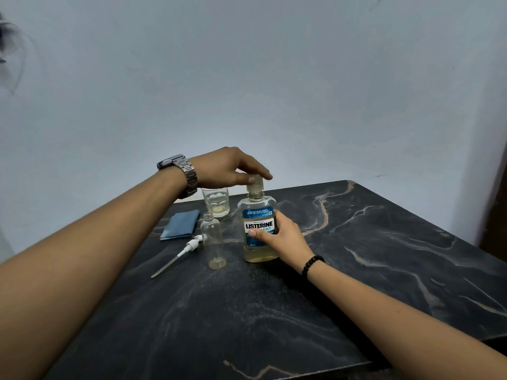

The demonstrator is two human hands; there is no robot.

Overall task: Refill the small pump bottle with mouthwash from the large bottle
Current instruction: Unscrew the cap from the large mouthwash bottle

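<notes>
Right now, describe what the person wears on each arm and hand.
Both forearms are bare, with no sleeves in view. The left wrist carries a silver metal watch with a linked band. The right wrist carries a bracelet of round black beads. No gloves; no rings show on the visible fingers.

We see a dim, cool-toned picture, with soft even light and no hard-edged shadows. The wall (247, 78) reads as flat blue-grey, darkening a little toward the upper corners. The dark marble table (384, 242) gives back only a faint sheen, no sharp glare. Under the left forearm (96, 242) the tabletop looks slightly darker, perhaps a diffuse shadow, though we cannot be sure against such dark stone. The wide lens bends the scene: both forearms swell toward the lower corners. The label on the large bottle (258, 229) reads clearly; at the left edge a dark smudge (4, 37) is blurred beyond telling.
</notes>
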